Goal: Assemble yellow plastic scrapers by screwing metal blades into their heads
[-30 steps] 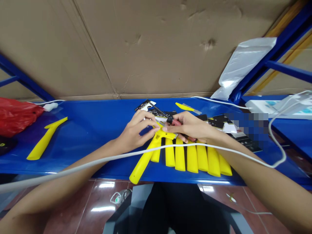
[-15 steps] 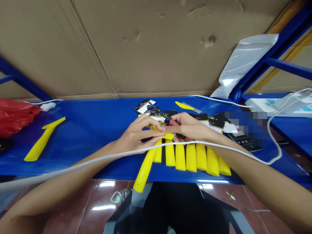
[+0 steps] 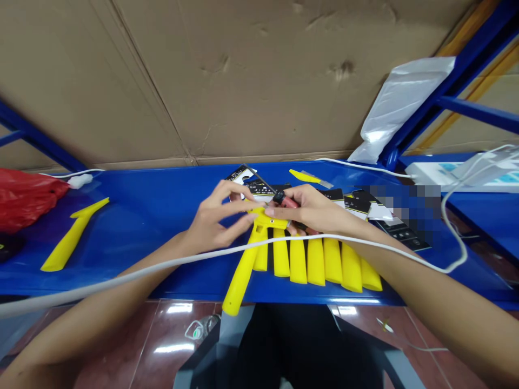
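Observation:
A yellow long-handled plastic tool [image 3: 242,273] with an angled head lies between my hands, its handle slanting down toward my lap. My left hand [image 3: 221,216] has index finger and thumb at the head's left end; whether a small part sits between the fingertips cannot be made out. With its thumb pressed on the head, my right hand [image 3: 314,210] also grips a screwdriver [image 3: 288,202], red and black, whose shaft points up and left. Several similar yellow handles [image 3: 316,262] lie in a row under and beside my right hand.
Black and white printed cards [image 3: 263,190] lie behind the hands. A yellow piece with a clear sleeve [image 3: 310,177] is farther back. Another yellow tool [image 3: 73,237] and a red bag [image 3: 30,197] are at left. A white cable [image 3: 162,266] crosses over both forearms; a power strip [image 3: 441,175] stands right.
My left fingers have shifted left and loosened, with the thumb lower, uncovering a square hole in the yellow tool's head. My right hand still holds the screwdriver. The view has shifted slightly.

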Demonstrator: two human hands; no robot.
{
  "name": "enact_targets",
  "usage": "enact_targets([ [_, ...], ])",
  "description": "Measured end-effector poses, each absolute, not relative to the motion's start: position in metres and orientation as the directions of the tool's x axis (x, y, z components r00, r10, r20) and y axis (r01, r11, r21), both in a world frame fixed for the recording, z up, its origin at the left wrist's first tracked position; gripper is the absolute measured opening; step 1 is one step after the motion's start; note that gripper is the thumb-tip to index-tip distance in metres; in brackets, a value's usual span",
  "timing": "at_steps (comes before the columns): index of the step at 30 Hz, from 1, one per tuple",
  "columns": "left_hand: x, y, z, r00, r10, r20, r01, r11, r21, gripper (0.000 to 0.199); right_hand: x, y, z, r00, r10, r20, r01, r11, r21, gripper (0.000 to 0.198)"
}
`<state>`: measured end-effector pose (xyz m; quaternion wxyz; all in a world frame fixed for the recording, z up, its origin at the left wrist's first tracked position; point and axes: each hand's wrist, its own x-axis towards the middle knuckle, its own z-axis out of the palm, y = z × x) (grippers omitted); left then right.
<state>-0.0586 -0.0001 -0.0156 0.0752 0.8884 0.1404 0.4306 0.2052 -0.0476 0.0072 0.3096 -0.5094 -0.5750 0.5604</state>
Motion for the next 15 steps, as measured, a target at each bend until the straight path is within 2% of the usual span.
enact_targets([
  [3, -0.065, 0.018, -0.015, 0.485, 0.477, 0.733, 0.344, -0.875, 0.342, 0.019, 0.206, -0.049, 0.012, -0.236, 0.963, -0.127, 0.253, -0.066, -0.965, 0.057],
  [6, -0.073, 0.039, -0.019, 0.510, 0.591, 0.624, 0.422, -0.805, 0.417, 0.018, 0.209, -0.048, 0.013, -0.177, 0.984, 0.023, 0.249, 0.067, -0.966, 0.054],
  [10, -0.080, 0.055, -0.030, 0.648, 0.620, 0.442, 0.401, -0.771, 0.494, 0.018, 0.213, -0.046, 0.012, -0.122, 0.982, 0.145, 0.211, 0.168, -0.963, 0.051],
  [15, -0.081, 0.056, -0.039, 0.721, 0.625, 0.300, 0.430, -0.742, 0.515, 0.017, 0.215, -0.042, 0.008, -0.120, 0.977, 0.177, 0.186, 0.197, -0.962, 0.051],
])
